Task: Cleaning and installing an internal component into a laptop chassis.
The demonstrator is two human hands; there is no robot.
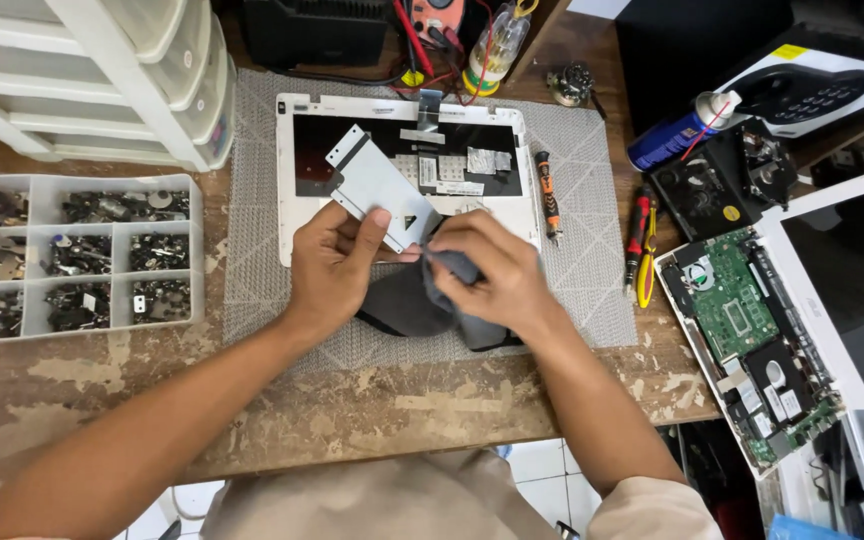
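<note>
Fingers: the left hand pinches a flat grey metal plate by its lower corner, thumb on top and fingers closed beneath. The right hand has its fingers bunched tight on a fold of dark grey cloth, pressing it against the plate's near edge.

Plate: held tilted just above the mat, over the lower left part of the laptop shell, touching the cloth.

Cloth: its loose part lies on the mat near the front edge, under both hands.

Laptop shell: a white laptop case, opened and emptied of its keyboard, lies at the middle of the grey woven mat, toward the workbench's back edge.

Tools: an orange-handled screwdriver rests on the case's right edge; red and yellow screwdrivers lie just off the mat's right edge.

Left edge: a clear compartment tray holds sorted screws and small metal parts.

Right edge: a green circuit board sits bare in another white case, with a blue spray can behind it.

Progress: the case appears well stripped down, with the plate out and apparently being wiped; nothing looks refitted yet.
</note>
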